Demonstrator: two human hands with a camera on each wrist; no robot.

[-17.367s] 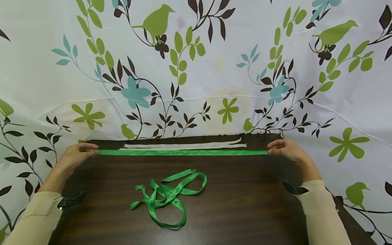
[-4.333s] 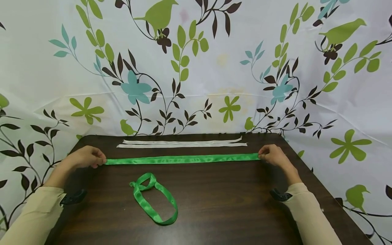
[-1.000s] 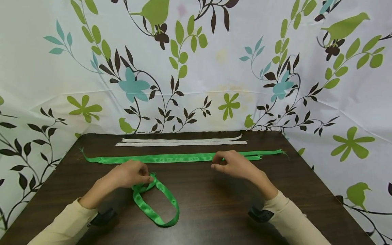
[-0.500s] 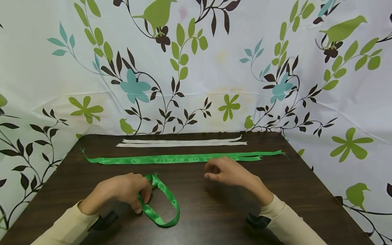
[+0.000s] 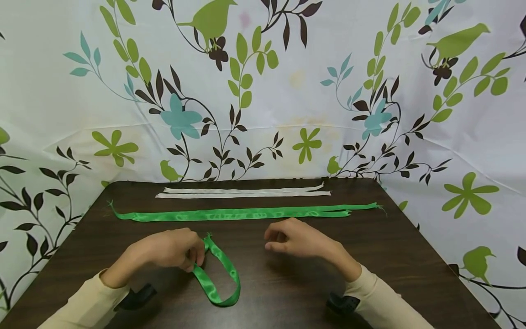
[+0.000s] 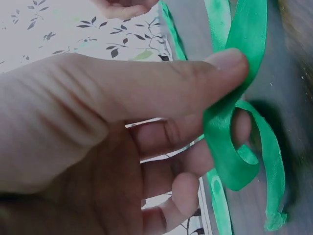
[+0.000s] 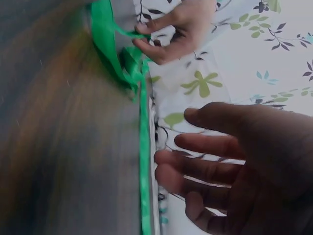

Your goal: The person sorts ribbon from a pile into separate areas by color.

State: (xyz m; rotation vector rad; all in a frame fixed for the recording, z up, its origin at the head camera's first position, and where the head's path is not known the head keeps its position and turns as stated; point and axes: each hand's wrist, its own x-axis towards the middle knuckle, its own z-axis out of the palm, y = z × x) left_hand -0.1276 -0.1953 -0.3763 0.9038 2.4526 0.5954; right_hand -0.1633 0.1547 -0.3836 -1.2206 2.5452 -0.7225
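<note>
A loose green satin ribbon (image 5: pixel 211 289) lies looped on the dark table near its middle. My left hand (image 5: pixel 172 249) pinches this ribbon; in the left wrist view the thumb presses the band (image 6: pixel 247 34) against the fingers, and a frayed end (image 6: pixel 276 220) hangs down. My right hand (image 5: pixel 302 240) hovers to the right of the loop, its fingers loosely curled around nothing, as the right wrist view confirms. Beyond both hands, green ribbons (image 5: pixel 230 214) lie stretched out side by side across the table, their ends parting at the right.
Two white strips (image 5: pixel 242 195) lie parallel behind the stretched green ribbons, near the far edge of the brown wooden table (image 5: pixel 271 292). A white cloth (image 5: pixel 263 151) printed with leaves and birds hangs behind the table.
Both hands have let go of the stretched green ribbon and come inward. My left hand has taken hold of the looped ribbon. Earlier, the loose ribbon pile was larger and more tangled.
</note>
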